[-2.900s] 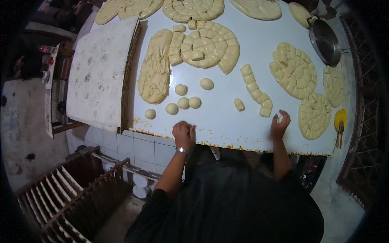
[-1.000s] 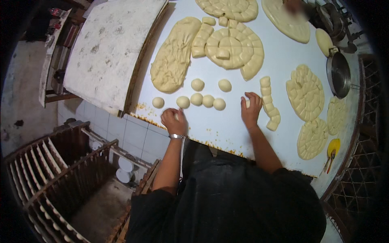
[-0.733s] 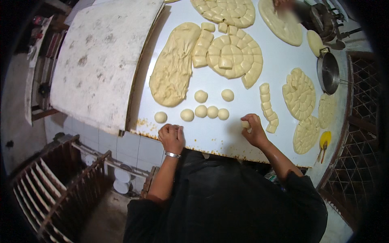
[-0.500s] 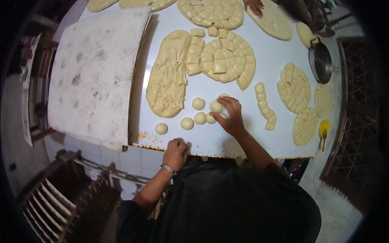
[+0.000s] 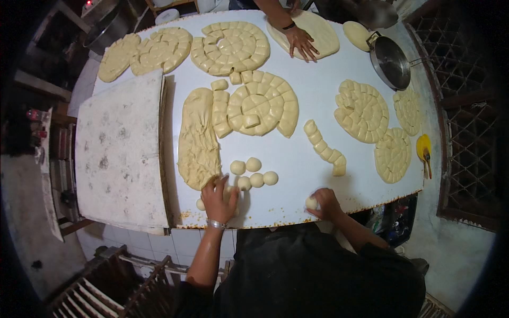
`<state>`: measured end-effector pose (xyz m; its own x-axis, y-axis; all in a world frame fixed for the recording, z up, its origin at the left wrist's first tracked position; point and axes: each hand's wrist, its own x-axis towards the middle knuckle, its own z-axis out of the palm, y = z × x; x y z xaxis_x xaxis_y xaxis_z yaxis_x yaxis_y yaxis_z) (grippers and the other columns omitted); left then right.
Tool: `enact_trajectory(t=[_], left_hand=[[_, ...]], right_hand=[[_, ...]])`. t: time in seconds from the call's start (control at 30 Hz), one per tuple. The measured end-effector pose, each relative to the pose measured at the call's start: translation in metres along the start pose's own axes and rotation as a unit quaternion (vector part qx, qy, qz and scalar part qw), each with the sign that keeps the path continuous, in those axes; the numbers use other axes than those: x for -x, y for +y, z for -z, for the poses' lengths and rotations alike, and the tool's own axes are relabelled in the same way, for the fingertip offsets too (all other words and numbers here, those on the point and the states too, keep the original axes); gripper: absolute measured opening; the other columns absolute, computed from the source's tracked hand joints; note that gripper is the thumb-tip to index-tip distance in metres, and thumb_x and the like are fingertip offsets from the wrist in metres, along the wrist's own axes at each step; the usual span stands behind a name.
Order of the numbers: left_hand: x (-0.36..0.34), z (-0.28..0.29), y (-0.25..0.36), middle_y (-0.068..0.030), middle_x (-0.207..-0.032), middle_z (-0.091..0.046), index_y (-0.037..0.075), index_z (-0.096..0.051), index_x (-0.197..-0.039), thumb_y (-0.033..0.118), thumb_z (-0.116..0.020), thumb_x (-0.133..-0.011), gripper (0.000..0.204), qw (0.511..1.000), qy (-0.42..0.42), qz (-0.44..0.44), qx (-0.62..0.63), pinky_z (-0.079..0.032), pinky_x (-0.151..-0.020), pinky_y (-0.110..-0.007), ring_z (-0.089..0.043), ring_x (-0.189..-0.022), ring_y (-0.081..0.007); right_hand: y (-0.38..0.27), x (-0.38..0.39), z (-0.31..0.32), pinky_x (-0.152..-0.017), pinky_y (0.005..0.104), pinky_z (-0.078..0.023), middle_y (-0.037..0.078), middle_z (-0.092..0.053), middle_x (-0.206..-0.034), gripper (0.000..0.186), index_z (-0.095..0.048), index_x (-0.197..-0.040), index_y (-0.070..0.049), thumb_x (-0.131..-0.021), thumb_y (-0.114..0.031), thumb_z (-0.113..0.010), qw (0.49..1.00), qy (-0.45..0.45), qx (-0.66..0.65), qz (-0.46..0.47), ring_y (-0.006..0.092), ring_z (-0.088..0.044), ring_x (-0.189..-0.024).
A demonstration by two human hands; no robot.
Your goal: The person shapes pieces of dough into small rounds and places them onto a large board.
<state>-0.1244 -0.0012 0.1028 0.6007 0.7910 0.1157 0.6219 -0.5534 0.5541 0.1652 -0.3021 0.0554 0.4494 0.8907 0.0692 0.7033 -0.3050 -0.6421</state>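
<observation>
My left hand (image 5: 219,201) reaches over the front left of the white table, fingers spread around pale dough balls partly hidden beneath it. One dough ball (image 5: 200,204) peeks out on its left. Near the front edge, right of centre, my right hand (image 5: 325,204) is curled around a dough ball (image 5: 312,203), pressed to the tabletop. Between the hands, farther back, several round dough balls lie in a loose cluster, among them a front-right ball (image 5: 270,177). Just beyond my left hand stretches a long, rough dough slab (image 5: 197,140).
A scored dough round (image 5: 265,103) and a cut dough strip (image 5: 327,151) lie farther back. Another person's hand (image 5: 302,43) presses a flat dough disc (image 5: 323,32). At right are a metal pan (image 5: 389,62) and a yellow scraper (image 5: 423,143). A floury board (image 5: 119,153) stands left.
My right hand has left the ball cluster, moving right and nearer with one dough ball. My left hand has moved from the table edge onto the left balls. The view has shifted.
</observation>
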Motion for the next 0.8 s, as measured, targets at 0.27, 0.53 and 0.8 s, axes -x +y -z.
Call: enact_trajectory(t=[0.27, 0.53, 0.8], left_hand=[[-0.047, -0.045, 0.049, -0.0194, -0.107, -0.070, 0.006, -0.066, -0.128, 0.022, -0.078, -0.089, 0.044, 0.996, -0.070, 0.041, -0.044, -0.052, -0.087, -0.051, -0.066, -0.101, -0.0368], [0.169, -0.182, 0.166, -0.0167, -0.108, -0.065, 0.015, -0.074, -0.115, 0.039, -0.077, -0.092, 0.033, 0.994, -0.016, 0.095, -0.047, -0.043, -0.093, -0.056, -0.059, -0.110, -0.0400], [0.089, -0.196, 0.161, -0.0163, -0.111, -0.068, 0.007, -0.073, -0.094, 0.040, -0.086, -0.083, 0.037, 0.990, 0.080, 0.113, -0.002, -0.046, -0.092, -0.054, -0.060, -0.107, -0.0405]], right_hand=[[-0.007, -0.037, -0.041, -0.112, 0.0517, -0.038, 0.005, -0.064, -0.124, 0.048, -0.069, -0.119, -0.015, -0.086, -0.044, -0.086, 0.993, -0.076, 0.015, 0.084, 0.0305, -0.054, -0.131], [0.021, -0.100, -0.050, -0.097, 0.0453, -0.046, -0.002, -0.066, -0.111, 0.017, -0.071, -0.096, -0.018, -0.089, -0.030, -0.081, 0.990, -0.047, -0.025, 0.133, 0.0234, -0.061, -0.116], [0.033, -0.134, -0.028, -0.092, 0.0475, -0.047, 0.005, -0.067, -0.108, 0.013, -0.069, -0.095, -0.011, -0.094, -0.024, -0.073, 0.980, 0.037, 0.029, 0.192, 0.0284, -0.061, -0.111]])
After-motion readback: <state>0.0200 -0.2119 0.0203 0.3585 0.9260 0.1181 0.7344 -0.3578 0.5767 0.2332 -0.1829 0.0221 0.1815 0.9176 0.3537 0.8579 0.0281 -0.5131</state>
